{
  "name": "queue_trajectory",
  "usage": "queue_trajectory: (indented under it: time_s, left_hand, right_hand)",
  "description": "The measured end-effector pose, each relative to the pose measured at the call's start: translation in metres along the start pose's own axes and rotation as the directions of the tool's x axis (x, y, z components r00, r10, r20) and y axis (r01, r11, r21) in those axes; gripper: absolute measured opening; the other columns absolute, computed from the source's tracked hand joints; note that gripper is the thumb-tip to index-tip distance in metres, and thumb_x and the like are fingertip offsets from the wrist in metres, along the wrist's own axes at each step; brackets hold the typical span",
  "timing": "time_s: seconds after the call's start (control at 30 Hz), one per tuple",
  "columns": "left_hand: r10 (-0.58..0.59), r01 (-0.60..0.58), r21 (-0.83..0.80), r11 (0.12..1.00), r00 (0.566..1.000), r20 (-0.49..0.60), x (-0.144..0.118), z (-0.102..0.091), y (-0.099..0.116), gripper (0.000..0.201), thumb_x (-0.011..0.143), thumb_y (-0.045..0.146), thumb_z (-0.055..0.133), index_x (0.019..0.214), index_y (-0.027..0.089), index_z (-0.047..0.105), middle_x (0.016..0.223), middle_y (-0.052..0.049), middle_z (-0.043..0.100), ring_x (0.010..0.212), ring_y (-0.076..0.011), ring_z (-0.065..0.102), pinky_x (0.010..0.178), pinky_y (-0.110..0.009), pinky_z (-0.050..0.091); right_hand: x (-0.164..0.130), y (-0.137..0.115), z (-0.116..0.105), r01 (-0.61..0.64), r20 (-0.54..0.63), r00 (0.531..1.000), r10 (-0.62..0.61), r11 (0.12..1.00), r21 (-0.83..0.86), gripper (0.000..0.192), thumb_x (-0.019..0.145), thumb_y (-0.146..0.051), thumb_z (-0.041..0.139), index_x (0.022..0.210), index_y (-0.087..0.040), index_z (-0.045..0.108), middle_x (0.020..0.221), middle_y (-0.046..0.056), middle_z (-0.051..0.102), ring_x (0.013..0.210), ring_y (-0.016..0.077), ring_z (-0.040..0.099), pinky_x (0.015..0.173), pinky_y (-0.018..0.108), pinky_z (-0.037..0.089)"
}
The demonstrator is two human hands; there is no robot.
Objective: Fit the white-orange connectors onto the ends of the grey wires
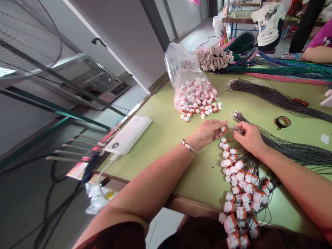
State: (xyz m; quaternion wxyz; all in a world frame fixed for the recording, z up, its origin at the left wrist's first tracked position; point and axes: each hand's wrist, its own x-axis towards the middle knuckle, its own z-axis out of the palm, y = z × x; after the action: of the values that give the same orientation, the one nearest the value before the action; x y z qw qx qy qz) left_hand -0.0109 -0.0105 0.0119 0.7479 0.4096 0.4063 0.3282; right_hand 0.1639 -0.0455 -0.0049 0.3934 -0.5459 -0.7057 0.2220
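Observation:
My left hand [206, 134] pinches a small white-and-orange connector [224, 129] between thumb and fingertips. Facing it, my right hand [249, 139] is closed on several thin dark wires [238, 129] with metal-tipped ends, one tip pointing at the connector. Whether that tip is inside the connector I cannot tell. Below both hands lies a pile of connectors with wires [240, 188] that runs down over the table's front edge. Just beyond my right hand, a bundle of dark wires [280, 143] stretches off to the right.
A clear plastic bag [181, 65] spills loose connectors [202, 109] onto the green table [155, 148]. Black tape [282, 122], a red-handled tool [301, 101] and another wire bundle [261, 91] lie right. A white power bank [129, 135] sits left. Other people [268, 26] sit behind.

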Motion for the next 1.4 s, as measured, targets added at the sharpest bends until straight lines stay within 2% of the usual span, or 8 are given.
queue_trajectory:
  time_s: [0.1, 0.2, 0.3, 0.43, 0.57, 0.87, 1.07, 1.4]
  left_hand:
    - [-0.024, 0.026, -0.062, 0.998, 0.999, 0.023, -0.002, -0.003, 0.002, 0.01, 0.076, 0.016, 0.07, 0.078, 0.006, 0.069, 0.069, -0.005, 0.068, 0.053, -0.0048, 0.059, 0.055, -0.015, 0.048]
    - [-0.03, 0.031, -0.046, 0.998, 1.0, 0.009, -0.004, -0.004, 0.002, 0.018, 0.069, 0.011, 0.075, 0.085, 0.007, 0.071, 0.078, -0.007, 0.071, 0.062, -0.0077, 0.064, 0.067, -0.02, 0.053]
    - [0.032, -0.032, 0.015, 0.999, 0.999, 0.0, -0.004, -0.002, -0.001, 0.021, 0.066, 0.014, 0.078, 0.084, 0.008, 0.071, 0.076, -0.006, 0.071, 0.065, -0.0096, 0.065, 0.07, -0.023, 0.053]
    - [0.12, -0.118, 0.088, 0.989, 0.993, -0.018, -0.003, 0.0, -0.004, 0.022, 0.064, 0.017, 0.079, 0.082, 0.008, 0.07, 0.071, -0.004, 0.07, 0.065, -0.0104, 0.065, 0.069, -0.024, 0.053]
    - [0.135, -0.13, 0.154, 0.979, 0.991, -0.021, -0.003, 0.001, -0.004, 0.018, 0.064, 0.015, 0.078, 0.08, 0.008, 0.07, 0.069, -0.003, 0.069, 0.062, -0.0089, 0.063, 0.066, -0.023, 0.053]
    - [-0.027, 0.026, 0.031, 0.999, 0.999, 0.047, -0.003, 0.004, -0.006, 0.01, 0.073, 0.011, 0.072, 0.081, 0.006, 0.069, 0.066, -0.004, 0.068, 0.058, -0.0074, 0.063, 0.062, -0.02, 0.051]
    - [-0.037, 0.037, -0.034, 0.999, 0.999, 0.025, -0.002, 0.004, -0.005, 0.006, 0.076, 0.005, 0.069, 0.082, 0.007, 0.067, 0.07, -0.004, 0.069, 0.062, -0.0077, 0.066, 0.067, -0.019, 0.053]
    - [-0.025, 0.025, -0.048, 0.999, 1.0, 0.012, 0.0, 0.007, -0.009, 0.005, 0.076, 0.006, 0.069, 0.08, 0.006, 0.066, 0.067, -0.004, 0.069, 0.059, -0.0072, 0.065, 0.065, -0.019, 0.052]
  right_hand:
    - [0.0, 0.001, 0.0, -0.011, -0.042, 0.999, 0.008, 0.997, -0.073, 0.005, 0.07, -0.023, 0.054, 0.069, -0.019, 0.056, 0.06, -0.001, 0.06, 0.054, 0.0125, 0.05, 0.057, 0.025, 0.04]
    - [0.0, 0.001, 0.0, -0.006, -0.062, 0.998, -0.004, 0.987, -0.162, 0.008, 0.07, -0.024, 0.055, 0.073, -0.019, 0.059, 0.063, 0.001, 0.063, 0.056, 0.0146, 0.053, 0.06, 0.027, 0.041]
    - [0.0, 0.002, -0.001, 0.009, -0.046, 0.999, -0.019, 0.98, -0.198, 0.01, 0.07, -0.024, 0.054, 0.076, -0.019, 0.06, 0.066, 0.002, 0.064, 0.058, 0.0159, 0.055, 0.062, 0.028, 0.042]
    - [0.001, 0.003, -0.002, -0.011, -0.005, 1.0, 0.011, 0.993, -0.118, 0.009, 0.071, -0.023, 0.053, 0.076, -0.019, 0.059, 0.064, 0.001, 0.063, 0.057, 0.0151, 0.054, 0.061, 0.027, 0.041]
    - [0.001, 0.005, -0.002, -0.011, 0.018, 1.0, 0.013, 0.996, -0.084, 0.008, 0.071, -0.022, 0.053, 0.076, -0.02, 0.058, 0.063, 0.0, 0.062, 0.057, 0.0143, 0.052, 0.059, 0.026, 0.039]
    - [0.0, 0.003, -0.003, 0.01, 0.114, 0.993, -0.009, 1.0, -0.016, 0.004, 0.072, -0.022, 0.054, 0.073, -0.019, 0.056, 0.061, -0.002, 0.058, 0.055, 0.0118, 0.047, 0.056, 0.024, 0.036]
    - [0.003, 0.0, -0.004, -0.095, 0.043, 0.995, 0.089, 0.983, 0.154, 0.009, 0.07, -0.027, 0.053, 0.066, -0.018, 0.054, 0.056, -0.003, 0.05, 0.053, 0.0105, 0.042, 0.053, 0.023, 0.035]
    - [0.005, 0.001, 0.0, -0.11, 0.068, 0.992, 0.105, 0.992, 0.062, 0.007, 0.065, -0.023, 0.052, 0.068, -0.018, 0.056, 0.057, -0.002, 0.056, 0.052, 0.0109, 0.045, 0.052, 0.024, 0.036]
